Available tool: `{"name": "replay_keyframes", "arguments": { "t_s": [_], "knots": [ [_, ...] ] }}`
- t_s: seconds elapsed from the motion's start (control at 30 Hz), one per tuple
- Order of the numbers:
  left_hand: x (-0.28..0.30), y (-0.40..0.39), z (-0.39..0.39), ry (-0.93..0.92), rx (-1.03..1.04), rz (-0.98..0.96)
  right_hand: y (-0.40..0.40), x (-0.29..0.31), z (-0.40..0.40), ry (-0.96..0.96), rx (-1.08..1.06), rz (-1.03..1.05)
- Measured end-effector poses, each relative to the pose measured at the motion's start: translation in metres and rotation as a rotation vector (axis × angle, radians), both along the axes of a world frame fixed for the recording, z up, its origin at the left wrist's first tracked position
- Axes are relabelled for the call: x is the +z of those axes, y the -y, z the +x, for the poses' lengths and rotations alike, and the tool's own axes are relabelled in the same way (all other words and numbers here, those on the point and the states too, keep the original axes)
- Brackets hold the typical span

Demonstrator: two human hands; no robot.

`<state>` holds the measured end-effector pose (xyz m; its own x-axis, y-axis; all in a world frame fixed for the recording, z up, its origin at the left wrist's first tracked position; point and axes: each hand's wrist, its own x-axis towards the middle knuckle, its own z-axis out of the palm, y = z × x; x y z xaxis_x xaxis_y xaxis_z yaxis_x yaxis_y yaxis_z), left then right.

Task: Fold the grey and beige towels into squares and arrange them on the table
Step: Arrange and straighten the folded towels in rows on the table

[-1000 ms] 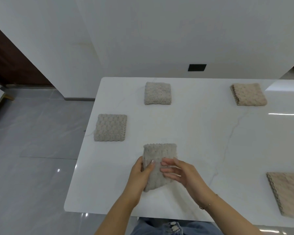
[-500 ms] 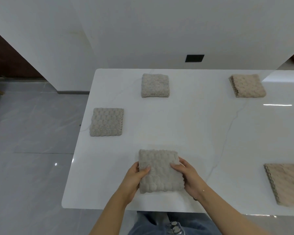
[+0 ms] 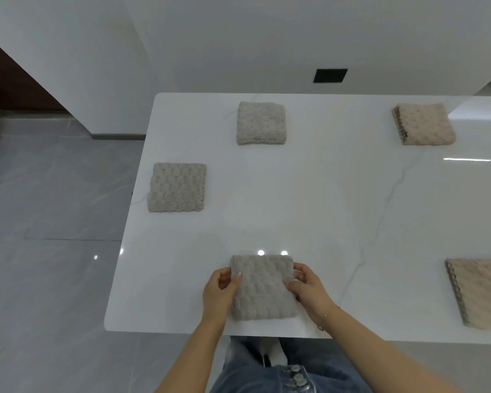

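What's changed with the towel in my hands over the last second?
The grey towel, then partly lifted in both hands, now lies flat near the table's front edge. The left hand and right hand still hold its sides. The other four folded towels stayed put.

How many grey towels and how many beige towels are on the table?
Grey towels: 3, the far grey towel, the left grey towel and the near grey towel, held by the left hand and right hand.
Beige towels: 2, the far beige towel and the near beige towel, cut off by the picture's edge.
Total: 5 towels.
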<state>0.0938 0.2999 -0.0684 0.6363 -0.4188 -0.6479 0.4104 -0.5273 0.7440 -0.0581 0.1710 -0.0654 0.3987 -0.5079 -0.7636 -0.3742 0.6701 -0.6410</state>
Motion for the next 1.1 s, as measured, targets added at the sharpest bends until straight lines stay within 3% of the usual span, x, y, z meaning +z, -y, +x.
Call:
{"name": "replay_keyframes", "arguments": {
  "t_s": [0.13, 0.27, 0.43, 0.53, 0.73, 1.1],
  "knots": [
    [0.001, 0.01, 0.001, 0.033, 0.09, -0.001, -0.005, -0.004, 0.005, -0.023, -0.024, -0.045],
    [0.003, 0.005, 0.001, 0.03, 0.137, 0.005, -0.003, 0.004, 0.002, -0.022, 0.114, -0.126],
    [0.006, -0.035, -0.001, 0.144, -0.018, 0.179, 0.002, 0.009, -0.024, -0.213, 0.198, -0.257],
    [0.001, -0.052, -0.01, 0.119, -0.144, 0.275, -0.005, 0.007, -0.034, -0.221, 0.273, -0.117],
    [0.0, -0.047, -0.031, -0.077, 0.048, 0.118, -0.016, -0.004, -0.027, -0.234, 0.258, -0.165],
    [-0.013, -0.046, -0.024, 0.113, -0.003, 0.175, -0.022, -0.012, -0.022, -0.25, 0.172, -0.3]
  ]
}}
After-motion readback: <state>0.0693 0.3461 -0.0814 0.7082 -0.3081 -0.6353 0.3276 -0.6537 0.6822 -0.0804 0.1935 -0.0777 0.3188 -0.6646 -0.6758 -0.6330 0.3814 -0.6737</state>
